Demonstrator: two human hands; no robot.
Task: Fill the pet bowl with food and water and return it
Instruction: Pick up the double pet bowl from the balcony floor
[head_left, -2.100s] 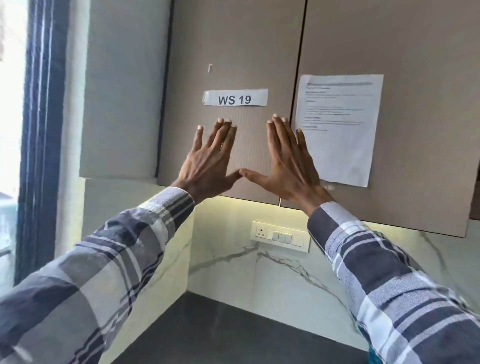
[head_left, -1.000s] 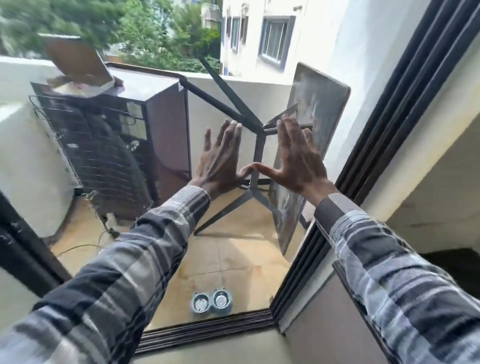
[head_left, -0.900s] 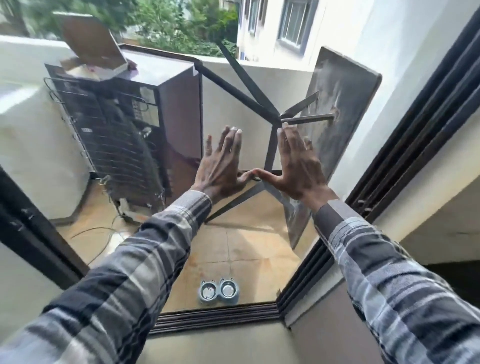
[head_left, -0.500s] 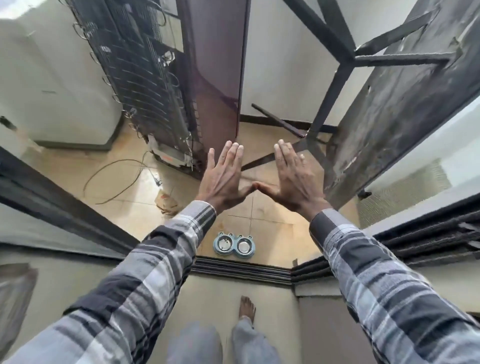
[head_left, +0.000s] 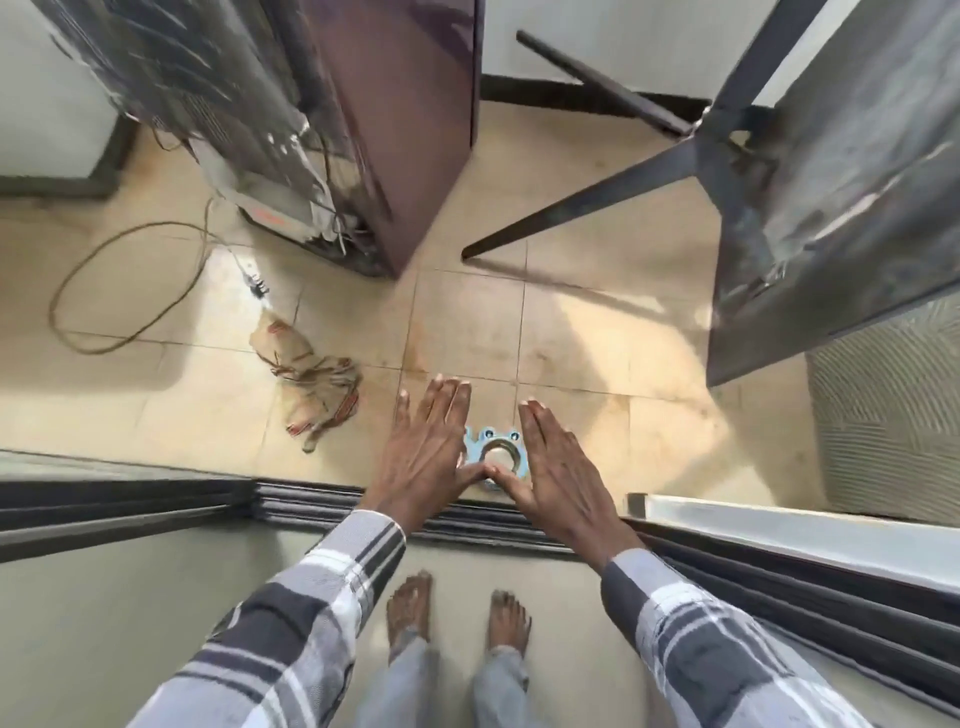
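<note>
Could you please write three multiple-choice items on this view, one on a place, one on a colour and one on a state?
1. Where does the pet bowl sit?
A. on the tiled floor just past the door track
B. on a counter
C. on the fridge

2. What colour is the bowl's frame?
A. red
B. light blue
C. black

3. How are the hands?
A. both gripping the bowl
B. one holding a cloth
C. both flat and open, holding nothing

Answers:
1 A: it lies on the tiles beyond the door track.
2 B: the rim between the hands is light blue.
3 C: the left hand and right hand show straight fingers, thumbs meeting.
</note>
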